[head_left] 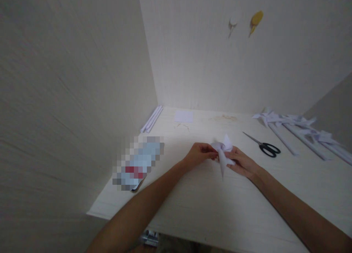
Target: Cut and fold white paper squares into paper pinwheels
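A white paper pinwheel with curled blades is held just above the table between my two hands. My left hand pinches its left side near the centre with closed fingertips; anything small between them is too hidden to make out. Wrapped on the right side of the paper is my right hand, with its thumb and fingers closed on a blade. To the right of my right hand lie black-handled scissors, blades pointing to the back left.
Several finished pinwheels on rolled paper sticks lie at the right. Rolled paper sticks rest by the left wall, near a white paper sheet. A blurred-out item is at the left. Two hooks, white and yellow, are on the back wall.
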### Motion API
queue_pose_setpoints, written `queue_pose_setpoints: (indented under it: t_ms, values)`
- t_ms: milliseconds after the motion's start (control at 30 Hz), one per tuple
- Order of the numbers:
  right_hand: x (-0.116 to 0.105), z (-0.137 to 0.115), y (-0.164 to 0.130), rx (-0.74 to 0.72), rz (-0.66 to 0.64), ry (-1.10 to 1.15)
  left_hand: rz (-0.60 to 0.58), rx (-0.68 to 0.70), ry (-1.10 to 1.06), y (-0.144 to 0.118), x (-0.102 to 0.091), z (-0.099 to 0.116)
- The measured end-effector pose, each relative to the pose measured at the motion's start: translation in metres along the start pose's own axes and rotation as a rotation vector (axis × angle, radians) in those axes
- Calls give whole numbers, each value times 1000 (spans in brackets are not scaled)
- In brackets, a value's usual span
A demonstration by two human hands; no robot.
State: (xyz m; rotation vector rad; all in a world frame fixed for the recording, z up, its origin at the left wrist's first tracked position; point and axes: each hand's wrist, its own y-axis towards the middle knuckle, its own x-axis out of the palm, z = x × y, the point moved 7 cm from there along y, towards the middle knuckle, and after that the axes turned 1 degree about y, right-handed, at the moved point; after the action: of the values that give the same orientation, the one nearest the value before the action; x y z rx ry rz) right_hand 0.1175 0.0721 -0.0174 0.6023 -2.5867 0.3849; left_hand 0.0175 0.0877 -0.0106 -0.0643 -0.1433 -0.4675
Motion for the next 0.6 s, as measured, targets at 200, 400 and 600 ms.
queue_pose_setpoints:
  t_ms: [200,400,600]
  values:
    - [0,0,-1,27,15,-31,-10,27,-3,-2,-1,3]
    - [3,-4,-3,3,51,28,56,41,8,-6,-3,9]
    - [0,-5,-2,-21,65,67,302,77,132,5,-37,15]
